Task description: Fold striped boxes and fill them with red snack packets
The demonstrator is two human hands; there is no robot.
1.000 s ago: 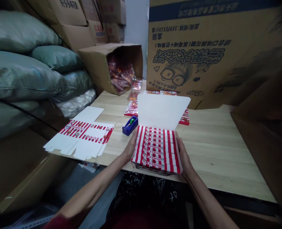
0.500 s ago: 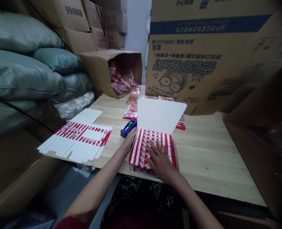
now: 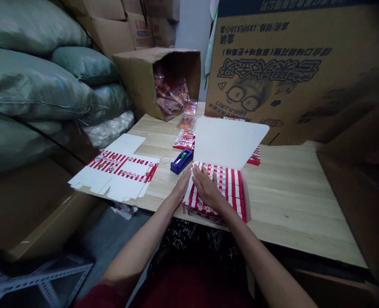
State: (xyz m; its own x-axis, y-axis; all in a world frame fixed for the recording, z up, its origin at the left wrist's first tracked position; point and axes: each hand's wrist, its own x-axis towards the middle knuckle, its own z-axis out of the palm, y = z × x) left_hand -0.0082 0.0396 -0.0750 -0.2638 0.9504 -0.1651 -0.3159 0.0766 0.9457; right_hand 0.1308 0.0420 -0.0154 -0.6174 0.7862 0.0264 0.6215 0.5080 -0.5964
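In front of me on the table stands a carton (image 3: 245, 192) with its white lid flap (image 3: 229, 141) raised at the back. Rows of small red-and-white striped boxes (image 3: 234, 182) fill it. My right hand (image 3: 208, 190) lies on the left part of these boxes, its fingers stretched out and pointing away from me. Against the carton's left side rests my left hand (image 3: 182, 186), fingers extended along the wall and partly out of sight. Just beyond my left hand sits a blue tape dispenser (image 3: 182, 161) with a green core.
Flat printed carton blanks (image 3: 112, 171) lie at the table's left. A rubber band (image 3: 165, 159) is near the dispenser. Behind are striped packs (image 3: 183, 139), an open cardboard box (image 3: 134, 72) of wrapped packets, and a large printed carton (image 3: 272, 77). Stuffed sacks (image 3: 32, 81) are piled left.
My right hand has slid left across the small boxes, toward the carton's left wall and nearer my left hand. My left hand stays at that side. The whole view has shifted slightly.
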